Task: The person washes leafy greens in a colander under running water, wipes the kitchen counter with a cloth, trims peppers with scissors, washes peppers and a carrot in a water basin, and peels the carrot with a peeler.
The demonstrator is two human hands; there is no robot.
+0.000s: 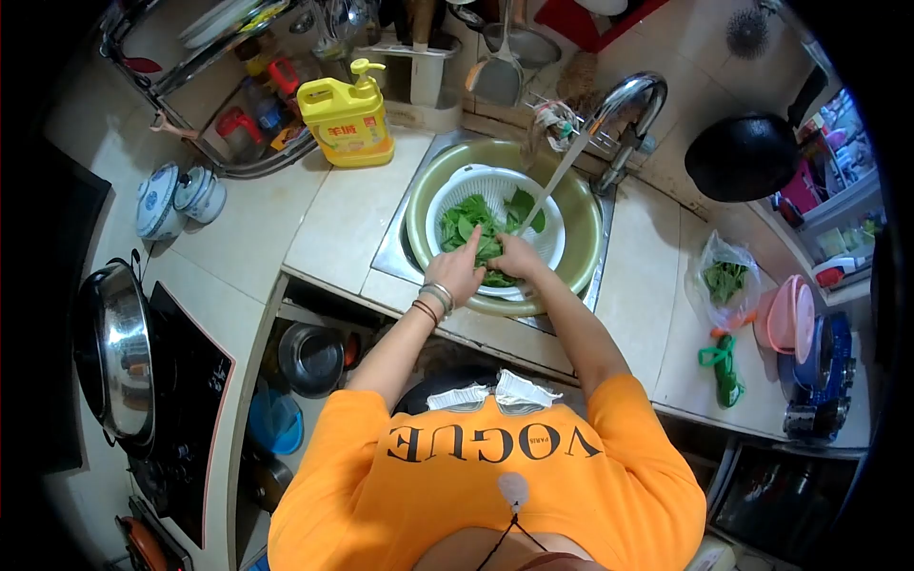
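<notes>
Leafy greens (466, 217) lie in a white colander (555, 224), which sits inside a larger olive-green basin (585, 257) set in the sink. Water runs from the curved faucet (644, 88) into the colander's right side. My left hand (455, 271), with bracelets at the wrist, is at the colander's near left; its index finger stretches over the leaves and the other fingers curl around some of them. At the near right, my right hand (519, 257) has its fingers closed on leaves, close to the left one. The fingertips are partly hidden among the greens.
A yellow detergent jug (347, 119) stands left of the sink. A black pan (742, 157) hangs at right. On the right counter are a plastic bag of greens (725, 278) and a pink container (786, 314). A metal wok lid (127, 352) is at far left.
</notes>
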